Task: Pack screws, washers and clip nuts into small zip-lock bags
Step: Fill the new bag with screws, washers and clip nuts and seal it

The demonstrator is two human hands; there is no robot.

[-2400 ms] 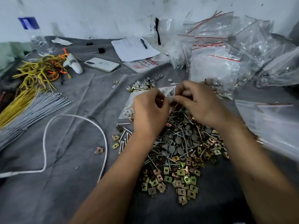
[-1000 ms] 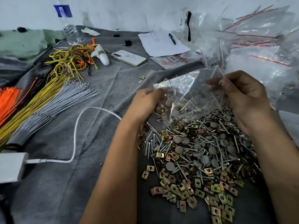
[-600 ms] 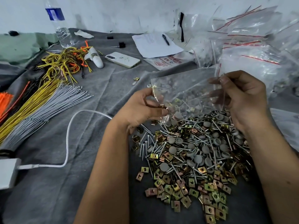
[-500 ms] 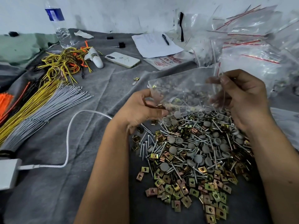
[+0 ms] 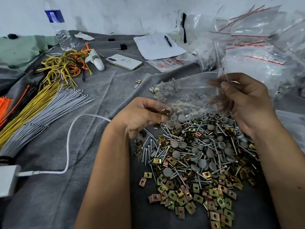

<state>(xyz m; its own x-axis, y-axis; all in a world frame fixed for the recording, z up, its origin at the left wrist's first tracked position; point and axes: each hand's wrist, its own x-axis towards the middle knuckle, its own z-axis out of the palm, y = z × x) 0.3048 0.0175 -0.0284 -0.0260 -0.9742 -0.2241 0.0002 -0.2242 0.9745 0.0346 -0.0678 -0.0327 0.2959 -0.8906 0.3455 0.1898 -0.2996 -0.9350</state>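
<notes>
**Clip nut at the mouth of the bag**

Cable ties (image 5: pixel 34 104) lie far left on the grey cloth (image 5: pixel 49 187). The left hand (image 5: pixel 140 118) pinches a brass clip nut (image 5: pixel 164 111) at the edge of a clear zip-lock bag (image 5: pixel 186 95). The right hand (image 5: pixel 244 103) grips the bag's other side, fingers curled round it, above the heap of screws, washers and clip nuts (image 5: pixel 198 162).

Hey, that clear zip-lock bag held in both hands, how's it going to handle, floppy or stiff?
Probably floppy: the clear bag is thin film, wrinkled and sagging between the left hand and right hand. Likely very light and prone to collapsing shut, since no contents are clearly visible inside. Its glossy film may be slippery to pinch.
</notes>
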